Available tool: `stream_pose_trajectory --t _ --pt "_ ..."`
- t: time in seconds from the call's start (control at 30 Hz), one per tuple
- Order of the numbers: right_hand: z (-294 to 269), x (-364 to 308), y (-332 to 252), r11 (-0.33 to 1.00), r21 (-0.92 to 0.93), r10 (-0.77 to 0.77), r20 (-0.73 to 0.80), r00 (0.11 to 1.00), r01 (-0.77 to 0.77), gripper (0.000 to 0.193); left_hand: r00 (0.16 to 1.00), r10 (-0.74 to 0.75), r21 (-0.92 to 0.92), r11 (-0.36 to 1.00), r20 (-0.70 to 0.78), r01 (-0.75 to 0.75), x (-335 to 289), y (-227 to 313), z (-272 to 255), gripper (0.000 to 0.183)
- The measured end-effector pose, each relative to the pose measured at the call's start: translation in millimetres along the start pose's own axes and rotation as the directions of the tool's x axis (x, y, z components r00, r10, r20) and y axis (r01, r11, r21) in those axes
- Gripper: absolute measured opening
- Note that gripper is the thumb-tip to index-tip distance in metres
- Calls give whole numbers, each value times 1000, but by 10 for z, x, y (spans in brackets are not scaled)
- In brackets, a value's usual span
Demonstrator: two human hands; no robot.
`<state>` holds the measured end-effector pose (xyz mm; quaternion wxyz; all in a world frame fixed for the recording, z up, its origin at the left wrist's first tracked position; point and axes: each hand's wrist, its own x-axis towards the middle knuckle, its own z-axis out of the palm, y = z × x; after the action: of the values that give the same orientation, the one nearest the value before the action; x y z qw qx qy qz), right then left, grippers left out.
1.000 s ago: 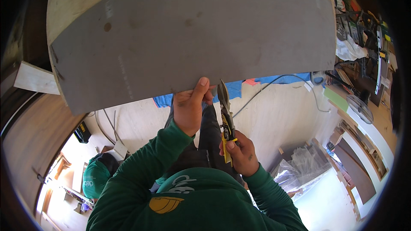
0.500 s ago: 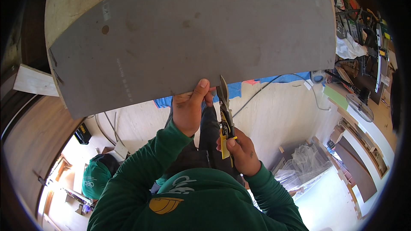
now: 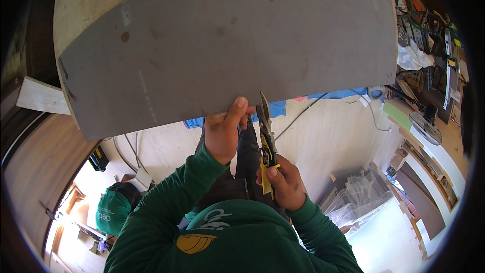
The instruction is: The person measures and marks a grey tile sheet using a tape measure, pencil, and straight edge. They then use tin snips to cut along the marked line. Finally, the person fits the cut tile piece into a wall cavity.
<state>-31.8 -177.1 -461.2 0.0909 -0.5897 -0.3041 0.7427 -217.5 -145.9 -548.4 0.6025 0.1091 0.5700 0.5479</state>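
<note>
A large dark grey sheet (image 3: pixel 202 55) with brown spots spans the upper half of the view. My left hand (image 3: pixel 225 129) grips its near edge, thumb on top and the other fingers underneath, partly hidden. In my right hand (image 3: pixel 286 182) is a pair of tin snips (image 3: pixel 267 141) with yellow and black handles, pointing away from me. The blades meet the sheet's near edge just right of my left fingers. Whether they have bitten into the sheet, I cannot tell.
A blue cloth (image 3: pixel 277 108) shows beneath the sheet. Dark cables (image 3: pixel 303 116) cross the pale floor. Clear plastic wrapping (image 3: pixel 361 192) lies at lower right, near a small fan (image 3: pixel 425 126). At lower left is a co-worker in a green cap (image 3: pixel 112 211). Tools crowd the right side.
Almost nothing differs. My left hand and the sheet's near edge sit very slightly lower in the picture, and the snips have shifted by a hair.
</note>
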Motion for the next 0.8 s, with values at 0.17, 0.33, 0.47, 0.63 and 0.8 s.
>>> stream_pose_trajectory --t 0.17,0.33,0.47,0.63,0.8 --pt "-6 30 -25 999 -28 -20 11 1000 20 54 998 -33 -81 996 -46 29 -46 -25 11 17" --pt "-1 35 -42 1000 7 -7 22 1000 6 52 999 -4 -83 997 -33 1 -46 -28 7 18" --pt "-1 12 -54 1000 -5 8 27 1000 -8 47 998 -31 -75 997 -46 27 -64 -9 3 18" --pt "19 0 -73 1000 8 -2 16 1000 2 46 998 -45 -94 995 -32 41 -87 28 -2 19" --pt "48 0 -110 1000 -8 -20 10 1000 20 52 997 -65 -129 990 -41 60 -137 31 -7 18"
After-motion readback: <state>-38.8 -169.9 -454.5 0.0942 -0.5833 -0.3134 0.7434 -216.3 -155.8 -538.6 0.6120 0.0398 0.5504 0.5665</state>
